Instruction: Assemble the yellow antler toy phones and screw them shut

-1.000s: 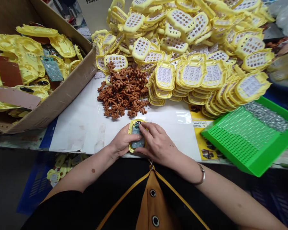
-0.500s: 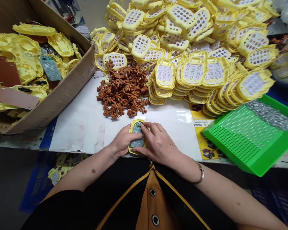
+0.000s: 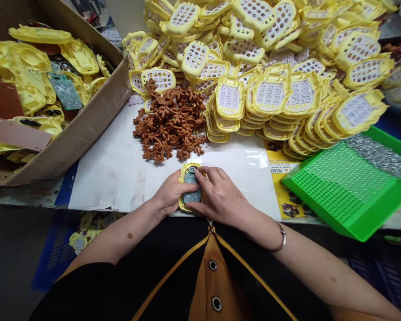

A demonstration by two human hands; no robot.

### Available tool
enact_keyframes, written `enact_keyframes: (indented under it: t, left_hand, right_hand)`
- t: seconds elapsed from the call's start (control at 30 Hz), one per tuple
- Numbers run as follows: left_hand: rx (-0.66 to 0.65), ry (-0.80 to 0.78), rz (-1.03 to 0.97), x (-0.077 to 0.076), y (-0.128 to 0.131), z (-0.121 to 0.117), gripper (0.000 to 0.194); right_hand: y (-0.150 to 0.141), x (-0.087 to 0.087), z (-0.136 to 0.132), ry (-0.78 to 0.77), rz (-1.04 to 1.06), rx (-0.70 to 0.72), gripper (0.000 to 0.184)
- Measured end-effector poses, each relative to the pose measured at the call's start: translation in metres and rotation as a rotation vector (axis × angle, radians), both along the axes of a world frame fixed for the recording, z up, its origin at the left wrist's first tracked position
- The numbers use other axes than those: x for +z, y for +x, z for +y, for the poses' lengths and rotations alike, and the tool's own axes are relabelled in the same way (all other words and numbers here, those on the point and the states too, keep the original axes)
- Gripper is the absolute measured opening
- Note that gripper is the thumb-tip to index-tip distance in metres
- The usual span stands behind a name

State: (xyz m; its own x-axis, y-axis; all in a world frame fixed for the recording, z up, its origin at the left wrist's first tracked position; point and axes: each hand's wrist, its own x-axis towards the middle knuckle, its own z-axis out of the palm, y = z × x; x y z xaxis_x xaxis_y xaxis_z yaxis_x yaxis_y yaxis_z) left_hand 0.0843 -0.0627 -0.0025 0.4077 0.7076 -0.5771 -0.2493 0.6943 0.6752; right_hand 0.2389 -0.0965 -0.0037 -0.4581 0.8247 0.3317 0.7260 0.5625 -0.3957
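Observation:
Both of my hands meet at the near edge of the white sheet (image 3: 116,174). My left hand (image 3: 170,196) grips the left side of a yellow plastic shell (image 3: 186,171) that has a green circuit board (image 3: 190,187) lying in it. My right hand (image 3: 220,196) curls over the shell's right side, its fingertips pressing on the board. A heap of brown rubber pieces (image 3: 170,125) lies just beyond the shell.
A big pile of yellow keypad shells (image 3: 270,67) fills the back of the table. A cardboard box (image 3: 87,120) with more yellow shells stands at the left. A green perforated tray (image 3: 347,187) holding small metal parts (image 3: 377,156) sits at the right.
My hands have stayed on the shell; my right fingers have shifted slightly on the circuit board. The view has tilted a little.

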Motion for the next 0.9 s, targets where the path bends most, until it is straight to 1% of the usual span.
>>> enact_keyframes:
  t: [0.23,0.3,0.4,0.47,0.53,0.63,0.7,0.9]
  left_hand:
    - [0.002,-0.006,0.019,0.001,0.000,0.001,0.041]
    - [0.000,-0.013,0.018,0.001,0.000,0.002,0.042]
    - [-0.005,-0.021,0.006,0.002,0.000,0.005,0.041]
    - [-0.014,-0.015,0.004,0.001,0.000,0.007,0.040]
    - [-0.028,-0.004,0.003,0.000,0.000,0.009,0.040]
    - [-0.047,0.002,0.000,-0.001,-0.001,0.009,0.040]
    - [-0.057,0.002,0.000,-0.001,-0.001,0.009,0.040]
    - [-0.054,0.006,0.012,-0.001,-0.001,0.010,0.040]
  right_hand:
    - [-0.002,-0.003,-0.002,-0.029,0.002,-0.020,0.066]
    - [0.000,-0.004,0.001,-0.043,0.013,-0.023,0.067]
    - [0.008,-0.005,0.009,-0.078,0.053,0.040,0.065]
    - [0.016,-0.006,0.016,-0.121,0.079,0.098,0.055]
    - [0.023,-0.006,0.021,-0.163,0.092,0.124,0.050]
    - [0.030,-0.005,0.024,-0.218,0.118,0.153,0.055]
    - [0.032,-0.006,0.024,-0.240,0.136,0.175,0.054]
    - [0.027,-0.013,0.022,-0.193,0.115,0.126,0.057]
